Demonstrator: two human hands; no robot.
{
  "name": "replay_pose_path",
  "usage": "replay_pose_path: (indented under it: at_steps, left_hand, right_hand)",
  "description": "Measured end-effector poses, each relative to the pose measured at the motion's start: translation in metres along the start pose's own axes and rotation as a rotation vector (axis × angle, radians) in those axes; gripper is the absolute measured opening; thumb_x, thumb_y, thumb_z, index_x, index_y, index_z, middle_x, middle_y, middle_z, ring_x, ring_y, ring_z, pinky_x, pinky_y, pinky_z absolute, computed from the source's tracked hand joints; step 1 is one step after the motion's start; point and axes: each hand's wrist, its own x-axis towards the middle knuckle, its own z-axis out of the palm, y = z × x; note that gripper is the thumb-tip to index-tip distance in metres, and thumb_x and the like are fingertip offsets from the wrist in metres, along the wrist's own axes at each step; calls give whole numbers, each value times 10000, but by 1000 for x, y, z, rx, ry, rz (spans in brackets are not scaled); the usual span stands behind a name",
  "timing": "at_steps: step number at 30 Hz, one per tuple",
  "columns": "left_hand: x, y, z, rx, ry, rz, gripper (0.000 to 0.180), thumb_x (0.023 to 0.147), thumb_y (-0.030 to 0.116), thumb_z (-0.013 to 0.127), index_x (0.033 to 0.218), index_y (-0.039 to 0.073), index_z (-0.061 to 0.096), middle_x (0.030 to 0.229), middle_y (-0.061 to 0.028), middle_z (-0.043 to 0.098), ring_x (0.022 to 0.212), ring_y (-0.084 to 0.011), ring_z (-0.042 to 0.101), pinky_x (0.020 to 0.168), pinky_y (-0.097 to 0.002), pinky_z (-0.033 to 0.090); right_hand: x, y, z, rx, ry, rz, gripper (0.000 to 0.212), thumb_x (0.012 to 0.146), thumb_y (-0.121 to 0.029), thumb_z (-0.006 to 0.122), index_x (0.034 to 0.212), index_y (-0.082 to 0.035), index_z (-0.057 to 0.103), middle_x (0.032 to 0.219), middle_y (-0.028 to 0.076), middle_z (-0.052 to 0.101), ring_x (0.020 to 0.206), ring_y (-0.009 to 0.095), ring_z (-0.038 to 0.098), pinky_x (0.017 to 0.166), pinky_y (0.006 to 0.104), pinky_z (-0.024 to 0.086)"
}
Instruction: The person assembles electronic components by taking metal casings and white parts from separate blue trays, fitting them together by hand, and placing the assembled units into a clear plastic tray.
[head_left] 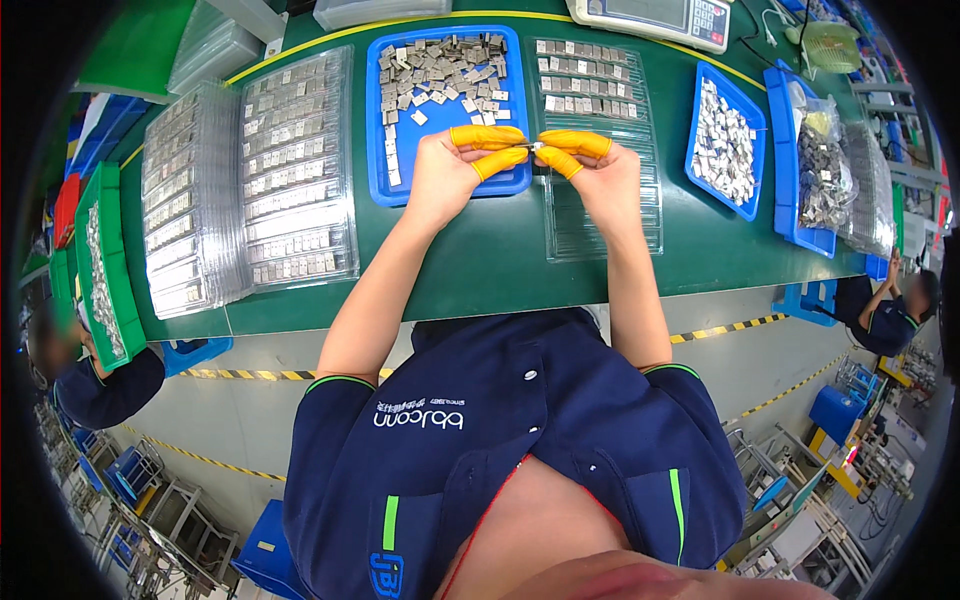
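Note:
My left hand (452, 172) and my right hand (601, 172), both with yellow finger covers, meet over the table. Between their pinched fingertips is a small dark and silvery metal piece (533, 147); its exact kind is too small to make out. Under my left hand lies a blue tray (376, 150) with a heap of small flat metal connector pieces (445, 70), a few lined up along its left side. Below my right hand is a clear blister tray (612, 215). Its far rows hold metal pieces (588, 88), while its nearer rows look unfilled.
Stacked clear trays of metal parts (190, 200) stand on the left, beside a green bin (122, 290). Rightward are a blue tray of white-silver pieces (725, 145) and a blue bin with bagged parts (800, 235). A scale (655, 18) sits at the back. Co-workers sit at both sides.

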Motion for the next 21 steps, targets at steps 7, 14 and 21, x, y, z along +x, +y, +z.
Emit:
replay_pose_path:
  at_steps: [7, 14, 21]
  left_hand:
    - [-2, 9, -5, -94, -64, -121, 214, 732, 3, 641, 933, -63, 607, 888, -124, 630, 779, -177, 621, 732, -262, 508]
    - [-4, 12, -1, -113, -79, -144, 202, 722, -10, 647, 913, -68, 613, 873, -136, 628, 738, -180, 622, 688, -260, 518]
    - [-5, 8, 1, -144, -70, -129, 195, 727, -10, 642, 906, -79, 608, 881, -139, 624, 741, -192, 627, 688, -258, 519]
  right_hand:
    - [-3, 1, -6, 245, -139, 202, 201, 754, -17, 628, 943, 46, 607, 834, 100, 633, 772, 140, 604, 738, 245, 481]
    - [-9, 13, -5, 321, -128, 203, 183, 748, -36, 643, 912, 40, 614, 786, 85, 626, 698, 131, 592, 670, 238, 481]
    - [-12, 1, 8, 225, -23, 109, 164, 732, -9, 649, 888, 37, 624, 804, 75, 631, 713, 117, 592, 676, 225, 479]
